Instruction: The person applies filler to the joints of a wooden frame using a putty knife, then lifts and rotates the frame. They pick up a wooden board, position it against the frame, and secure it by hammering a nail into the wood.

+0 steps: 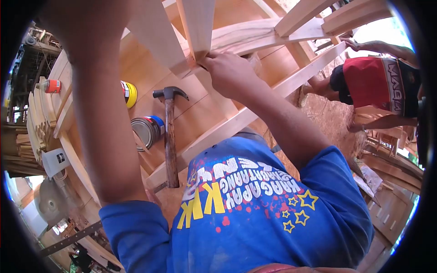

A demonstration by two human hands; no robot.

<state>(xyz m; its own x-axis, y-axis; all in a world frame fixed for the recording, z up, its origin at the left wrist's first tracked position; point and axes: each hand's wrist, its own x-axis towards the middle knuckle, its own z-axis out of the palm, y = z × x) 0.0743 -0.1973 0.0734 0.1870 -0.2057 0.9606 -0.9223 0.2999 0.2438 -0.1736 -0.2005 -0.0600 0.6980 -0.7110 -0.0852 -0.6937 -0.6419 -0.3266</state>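
Note:
My right hand (230,75) is closed, with its fingertips at the lower end of an upright wooden slat (196,27). That end meets a wide pale board (157,38); whatever is pinched there is too small to make out. My left hand (86,20) is raised close to the camera at the upper left, dark and blurred, its fingers hidden. Between my arms a claw hammer (170,123) with a worn wooden handle lies across the wooden frame. Beside it are an open-looking tin can (148,132) with a blue and red label and a yellow can (129,94), partly behind my left forearm.
A wooden rail (246,119) runs diagonally before my body. Curved wooden pieces (41,109) and a small red-labelled container (52,86) are at the left, above a circular saw blade (52,200). Another person (373,84) in red and black stands at the right, one hand on the frame.

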